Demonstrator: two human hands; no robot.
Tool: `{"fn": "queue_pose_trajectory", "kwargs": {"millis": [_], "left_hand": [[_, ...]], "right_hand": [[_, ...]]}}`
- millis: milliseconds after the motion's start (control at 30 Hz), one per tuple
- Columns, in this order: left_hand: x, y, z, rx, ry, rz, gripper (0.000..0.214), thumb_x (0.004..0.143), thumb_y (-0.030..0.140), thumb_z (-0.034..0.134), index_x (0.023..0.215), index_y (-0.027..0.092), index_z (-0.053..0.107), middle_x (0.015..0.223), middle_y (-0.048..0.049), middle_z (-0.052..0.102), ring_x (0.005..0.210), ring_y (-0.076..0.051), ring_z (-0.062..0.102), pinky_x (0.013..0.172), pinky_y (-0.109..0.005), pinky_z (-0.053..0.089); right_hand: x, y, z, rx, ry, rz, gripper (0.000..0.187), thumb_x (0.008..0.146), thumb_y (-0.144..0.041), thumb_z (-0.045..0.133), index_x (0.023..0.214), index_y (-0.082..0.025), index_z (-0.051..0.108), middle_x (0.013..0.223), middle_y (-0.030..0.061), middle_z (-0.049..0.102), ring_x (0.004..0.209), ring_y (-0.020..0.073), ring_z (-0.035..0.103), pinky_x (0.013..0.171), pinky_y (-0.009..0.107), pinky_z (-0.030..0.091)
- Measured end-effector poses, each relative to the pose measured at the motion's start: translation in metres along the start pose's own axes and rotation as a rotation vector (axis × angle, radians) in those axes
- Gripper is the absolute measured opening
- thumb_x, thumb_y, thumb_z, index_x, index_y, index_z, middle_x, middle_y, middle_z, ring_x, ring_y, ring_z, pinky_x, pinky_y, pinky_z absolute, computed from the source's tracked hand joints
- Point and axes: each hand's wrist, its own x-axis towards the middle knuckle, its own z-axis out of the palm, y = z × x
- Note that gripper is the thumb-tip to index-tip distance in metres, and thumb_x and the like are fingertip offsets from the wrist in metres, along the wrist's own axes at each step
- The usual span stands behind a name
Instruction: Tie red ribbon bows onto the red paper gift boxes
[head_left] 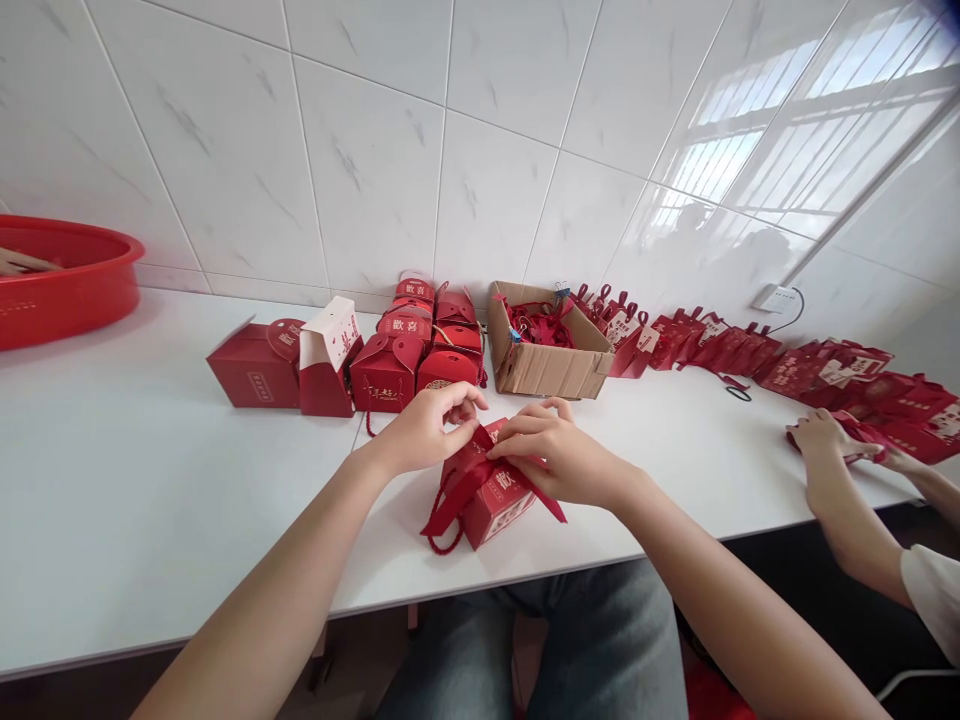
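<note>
A red gift box [501, 508] with pale lettering sits on the table in front of me, tilted slightly in its lie. A wide red ribbon [461, 492] crosses its top, with its ends hanging down at both sides. A twisted red cord [444, 545] loops out at the box's left. My left hand [431, 425] pinches a raised part of the ribbon between thumb and finger. Over the top of the box, my right hand [551, 450] has its fingers closed at the ribbon's crossing, partly covering it.
Behind are red gift boxes [384, 370] in a cluster and a cardboard box [551, 370] of red ribbons. A red basin [75, 285] stands at far left. Rightward are scissors [738, 393], rows of red bags [679, 340] and a co-worker's hands [825, 440] on red packaging.
</note>
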Motion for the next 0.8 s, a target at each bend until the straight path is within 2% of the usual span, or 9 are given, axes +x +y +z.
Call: {"fn": "queue_pose_trajectory", "kwargs": {"millis": [167, 267, 367, 433, 600, 700, 800], "left_hand": [[0.001, 0.001, -0.003, 0.036, -0.059, 0.020, 0.014, 0.082, 0.024, 0.050, 0.092, 0.021, 0.059, 0.090, -0.0021, 0.062, 0.077, -0.015, 0.054, 0.071, -0.028, 0.046], [0.001, 0.000, -0.006, 0.031, -0.117, 0.041, 0.027, 0.073, 0.012, 0.046, 0.096, 0.021, 0.058, 0.094, -0.0018, 0.060, 0.083, -0.016, 0.053, 0.075, -0.029, 0.045], [0.002, -0.003, -0.007, 0.062, -0.183, 0.086, 0.037, 0.066, 0.010, 0.046, 0.100, 0.023, 0.057, 0.098, -0.0023, 0.055, 0.095, -0.019, 0.049, 0.086, -0.032, 0.042], [0.003, -0.004, -0.006, 0.096, -0.214, 0.108, 0.035, 0.066, 0.011, 0.047, 0.098, 0.023, 0.056, 0.096, -0.0022, 0.051, 0.097, -0.020, 0.046, 0.089, -0.034, 0.040], [0.004, -0.007, -0.001, 0.125, -0.214, 0.100, 0.024, 0.067, 0.014, 0.048, 0.090, 0.022, 0.049, 0.094, -0.0021, 0.047, 0.094, -0.021, 0.042, 0.084, -0.032, 0.039], [0.005, -0.006, 0.000, 0.135, -0.221, 0.095, 0.023, 0.068, 0.014, 0.047, 0.089, 0.021, 0.048, 0.094, -0.0024, 0.047, 0.096, -0.021, 0.041, 0.086, -0.034, 0.038], [0.006, -0.005, 0.001, 0.141, -0.215, 0.094, 0.019, 0.067, 0.016, 0.047, 0.085, 0.021, 0.047, 0.094, -0.0030, 0.047, 0.094, -0.021, 0.040, 0.086, -0.035, 0.037]], "right_hand": [[-0.008, 0.003, -0.004, 0.080, 0.074, 0.041, 0.040, 0.085, -0.008, 0.047, 0.117, -0.029, 0.061, 0.114, 0.0055, 0.066, 0.105, 0.0218, 0.056, 0.091, 0.041, 0.032], [-0.020, 0.011, -0.002, 0.161, 0.197, 0.127, 0.048, 0.080, -0.008, 0.050, 0.125, -0.027, 0.051, 0.122, 0.0066, 0.062, 0.113, 0.0235, 0.054, 0.095, 0.042, 0.035], [-0.030, 0.019, 0.007, 0.249, 0.264, 0.196, 0.048, 0.080, -0.015, 0.055, 0.126, -0.025, 0.048, 0.120, 0.0071, 0.062, 0.111, 0.0237, 0.057, 0.097, 0.044, 0.039], [-0.033, 0.023, 0.016, 0.310, 0.284, 0.225, 0.042, 0.082, -0.020, 0.057, 0.123, -0.024, 0.050, 0.118, 0.0078, 0.062, 0.108, 0.0236, 0.058, 0.096, 0.044, 0.043], [-0.030, 0.024, 0.033, 0.438, 0.375, 0.274, 0.024, 0.084, -0.023, 0.056, 0.108, -0.022, 0.055, 0.108, 0.0074, 0.064, 0.100, 0.0219, 0.061, 0.087, 0.039, 0.048], [-0.027, 0.024, 0.035, 0.480, 0.412, 0.282, 0.016, 0.082, -0.021, 0.057, 0.098, -0.022, 0.056, 0.098, 0.0057, 0.064, 0.093, 0.0202, 0.060, 0.084, 0.037, 0.048], [-0.026, 0.026, 0.032, 0.516, 0.382, 0.282, 0.011, 0.080, -0.021, 0.059, 0.090, -0.021, 0.055, 0.090, 0.0040, 0.060, 0.085, 0.0185, 0.057, 0.080, 0.035, 0.047]]}}
